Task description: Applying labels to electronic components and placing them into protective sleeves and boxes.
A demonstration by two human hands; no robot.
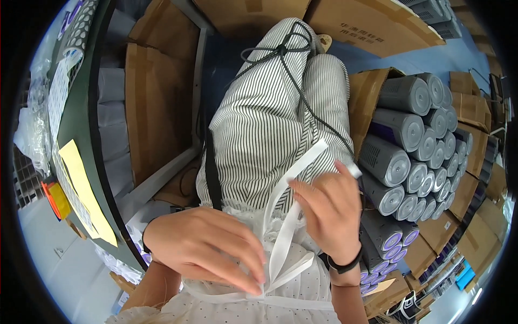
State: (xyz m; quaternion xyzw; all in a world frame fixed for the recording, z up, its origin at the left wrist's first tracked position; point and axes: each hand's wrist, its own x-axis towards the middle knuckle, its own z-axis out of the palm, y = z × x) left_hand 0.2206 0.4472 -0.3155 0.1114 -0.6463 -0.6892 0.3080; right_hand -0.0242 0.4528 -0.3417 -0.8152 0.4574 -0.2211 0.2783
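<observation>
A white ribbon [281, 245] is tied at the waist of my white dotted top [216, 310], with a loop and loose lengths rising from the knot. My left hand [205, 243] reaches across from the left, its fingertips pressed together at the knot. Farther up, my right hand [330, 208] has its fingers curled around one length of the ribbon, and a white end sticks out past the knuckles. Another end lies over my striped trousers [264, 135]. Across the knees, a dark cord [281, 49] is tied in a bow.
To the right, grey cylinders [388, 162] with round ends are stacked in several rows, some purple-rimmed. On the left stands a dark-edged table [81, 129] with a yellow paper strip [89, 194]. Cardboard boxes [162, 113] surround my legs.
</observation>
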